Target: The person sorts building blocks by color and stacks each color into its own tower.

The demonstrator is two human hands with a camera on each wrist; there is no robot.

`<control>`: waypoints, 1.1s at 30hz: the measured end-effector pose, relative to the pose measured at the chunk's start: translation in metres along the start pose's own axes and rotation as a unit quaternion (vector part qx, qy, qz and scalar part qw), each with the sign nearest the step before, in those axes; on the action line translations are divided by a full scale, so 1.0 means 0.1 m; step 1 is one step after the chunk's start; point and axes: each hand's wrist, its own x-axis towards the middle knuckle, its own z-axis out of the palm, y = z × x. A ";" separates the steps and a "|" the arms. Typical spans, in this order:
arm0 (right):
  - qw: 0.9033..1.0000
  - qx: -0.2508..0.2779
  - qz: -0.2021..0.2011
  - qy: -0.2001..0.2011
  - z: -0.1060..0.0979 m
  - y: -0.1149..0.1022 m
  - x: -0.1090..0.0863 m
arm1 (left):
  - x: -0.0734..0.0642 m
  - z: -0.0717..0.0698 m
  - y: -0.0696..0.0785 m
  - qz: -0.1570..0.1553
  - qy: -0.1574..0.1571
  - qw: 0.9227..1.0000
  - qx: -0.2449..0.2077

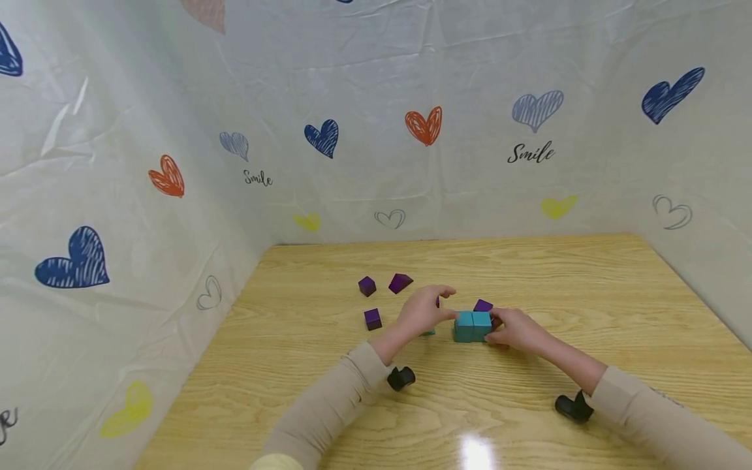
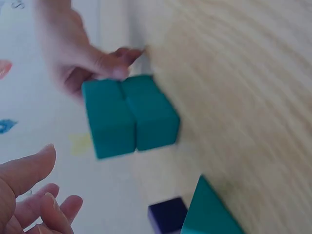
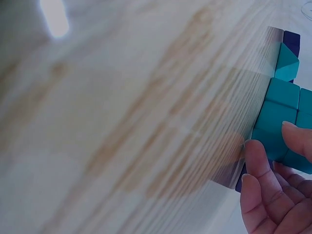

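Two teal cubes (image 1: 472, 325) stand side by side, faces touching, on the table. My right hand (image 1: 514, 331) holds the right-hand cube (image 3: 273, 129) at its outer end, the thumb lying on it and the fingers at its lower edge. To the left, my left hand (image 1: 425, 310) reaches toward the cubes with thumb and fingers apart, holding nothing. A gap shows between that hand and the cubes in the left wrist view. A teal triangular block (image 2: 209, 212) is partly hidden under the left hand in the head view.
Behind the cubes sits a purple block (image 1: 484, 305). Farther left lie two purple cubes (image 1: 367, 286) and a purple pointed block (image 1: 401, 282); another purple piece is mostly covered by the left hand. A heart-patterned sheet (image 1: 352, 176) borders the wooden table (image 1: 294, 365).
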 end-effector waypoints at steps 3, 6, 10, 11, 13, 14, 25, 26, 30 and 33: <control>1.000 -0.001 0.002 -0.001 0.00 0.00 0.00 | -0.01 -0.12 -0.06 -0.008 0.019 0.999 -0.026; 1.000 -0.004 0.002 -0.001 -0.01 -0.01 -0.01 | -0.02 -0.19 -0.14 -0.025 0.028 0.998 -0.040; 1.000 -0.006 0.002 -0.001 -0.02 -0.01 -0.01 | -0.04 -0.20 -0.26 -0.043 0.019 0.999 -0.023; 1.000 -0.006 0.002 -0.001 -0.02 -0.01 -0.01 | -0.05 -0.19 -0.29 -0.048 0.012 0.999 -0.016; 1.000 -0.007 0.003 0.000 -0.02 -0.01 -0.01 | -0.06 -0.17 -0.36 -0.060 -0.006 0.998 -0.002; 1.000 -0.007 0.004 0.000 -0.02 0.00 -0.01 | -0.07 -0.15 -0.39 -0.068 -0.017 0.997 0.006; 1.000 0.002 0.008 0.002 -0.01 0.02 -0.01 | -0.09 0.02 -0.63 -0.100 -0.051 0.993 0.024; 1.000 0.005 0.009 0.001 -0.01 0.02 -0.01 | -0.10 0.03 -0.64 -0.099 -0.048 0.994 0.024; 1.000 0.010 0.007 0.001 0.00 0.03 -0.01 | -0.11 0.03 -0.66 -0.092 -0.038 0.995 0.022; 1.000 0.009 0.004 0.002 0.00 0.03 -0.01 | -0.12 0.03 -0.66 -0.089 -0.032 0.995 0.019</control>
